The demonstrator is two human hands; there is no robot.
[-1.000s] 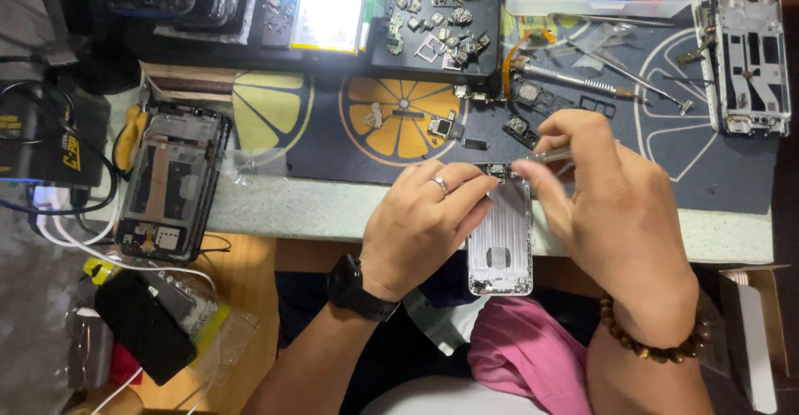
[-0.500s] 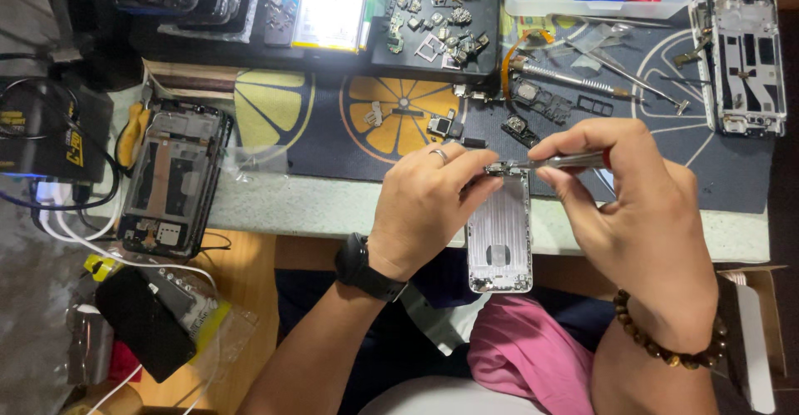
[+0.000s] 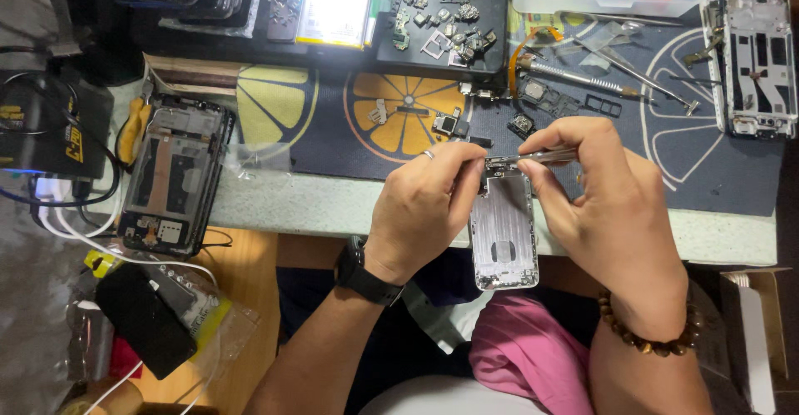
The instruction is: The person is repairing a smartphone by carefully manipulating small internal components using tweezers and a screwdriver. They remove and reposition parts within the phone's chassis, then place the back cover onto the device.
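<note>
Silver phone housing [image 3: 502, 232] propped at desk edge, inside up, for access to top end. Left hand [image 3: 424, 207] fingers pinch its top corner (steadying). Right hand [image 3: 612, 207] fingers pressed on tweezers [image 3: 541, 157], tips w/ small part at the top end.

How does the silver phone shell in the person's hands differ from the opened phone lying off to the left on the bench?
The silver phone shell is pale, bare metal inside; the opened phone is dark and packed with parts. The shell is held by the left hand while the right hand works tweezers at its top end; the opened phone lies untouched, slightly tilted. Both are opened phone bodies, lying lengthwise.
</note>
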